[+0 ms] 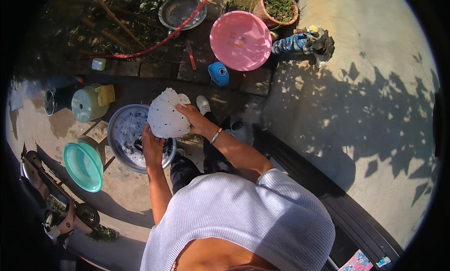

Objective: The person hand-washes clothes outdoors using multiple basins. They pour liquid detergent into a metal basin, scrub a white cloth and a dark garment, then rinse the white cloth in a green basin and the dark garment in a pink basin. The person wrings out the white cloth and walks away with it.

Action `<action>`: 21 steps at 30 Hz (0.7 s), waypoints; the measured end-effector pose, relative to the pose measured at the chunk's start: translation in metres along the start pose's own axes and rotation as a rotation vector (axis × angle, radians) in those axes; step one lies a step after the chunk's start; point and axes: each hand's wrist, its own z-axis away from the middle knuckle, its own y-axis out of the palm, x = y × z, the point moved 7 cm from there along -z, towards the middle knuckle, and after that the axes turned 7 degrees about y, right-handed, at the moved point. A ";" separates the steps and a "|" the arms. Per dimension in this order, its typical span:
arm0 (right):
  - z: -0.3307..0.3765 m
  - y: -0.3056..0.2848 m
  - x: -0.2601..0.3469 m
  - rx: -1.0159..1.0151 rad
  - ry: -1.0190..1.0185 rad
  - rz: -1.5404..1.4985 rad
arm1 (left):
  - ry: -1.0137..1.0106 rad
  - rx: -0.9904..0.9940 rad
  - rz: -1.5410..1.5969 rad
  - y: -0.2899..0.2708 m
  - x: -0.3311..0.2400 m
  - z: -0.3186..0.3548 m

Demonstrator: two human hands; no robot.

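Note:
Over the left part of my lap I hold up a white cloth piece with small dark dots (168, 116); its upper edge is ruffled, and its exact kind is unclear. My right hand (193, 116) grips its right side, thumb on the near face and the other fingers mostly hidden. At its lower left edge, my left hand (152, 144) is closed on the cloth with curled fingers. Beneath and to the left stands a grey metal basin (112, 147) of foamy water. Something dark, cloth-like, lies in the suds, partly behind my left hand.
A teal basin (96, 177) leans at the left, near a pale bucket (85, 104) with a yellow container (106, 94). Ahead are a pink basin (234, 48), a blue container (218, 74), a red-handled brush (191, 60) and a metal pan (171, 15). A scooter (61, 196) stands far left.

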 end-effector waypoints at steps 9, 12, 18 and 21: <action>0.027 -0.167 0.261 -0.417 -0.538 0.169 | -0.123 -0.451 -0.364 -0.047 0.042 -0.021; 0.022 -0.217 0.314 -0.736 -0.592 0.350 | -0.130 -0.536 -0.398 -0.059 0.040 -0.009; 0.030 -0.354 0.393 -0.919 -0.842 0.150 | -0.161 -0.565 -0.435 -0.091 0.040 0.000; 0.062 -0.299 0.400 -1.143 -0.868 0.257 | -0.158 -0.642 -0.464 -0.108 0.030 0.021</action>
